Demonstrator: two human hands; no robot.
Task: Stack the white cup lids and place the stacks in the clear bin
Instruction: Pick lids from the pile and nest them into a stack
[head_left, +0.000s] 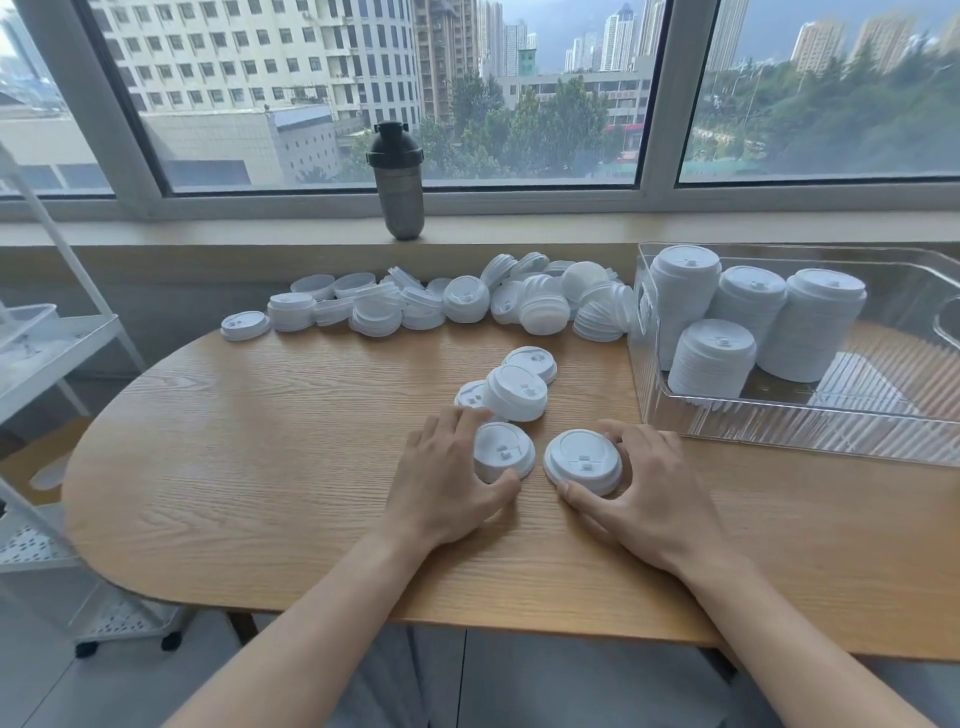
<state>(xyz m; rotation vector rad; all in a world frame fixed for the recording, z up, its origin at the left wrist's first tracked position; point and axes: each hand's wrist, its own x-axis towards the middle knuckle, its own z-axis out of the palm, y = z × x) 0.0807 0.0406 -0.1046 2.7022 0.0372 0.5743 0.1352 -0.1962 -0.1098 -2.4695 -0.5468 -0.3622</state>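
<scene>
Partly done: four lid stacks (748, 322) are stood in the clear bin (779, 436).
Two lids are gripped by curled fingers, left hand (447, 483) and right hand (644, 493); a loose heap (441, 301) is left at twelve o'clock on the counter (260, 441).

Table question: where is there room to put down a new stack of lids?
The table is bare on its left side, left of the left hand, and along the near edge under the clear bin. It is crowded at the back, where the loose lid pile lies, and just beyond both hands.
</scene>
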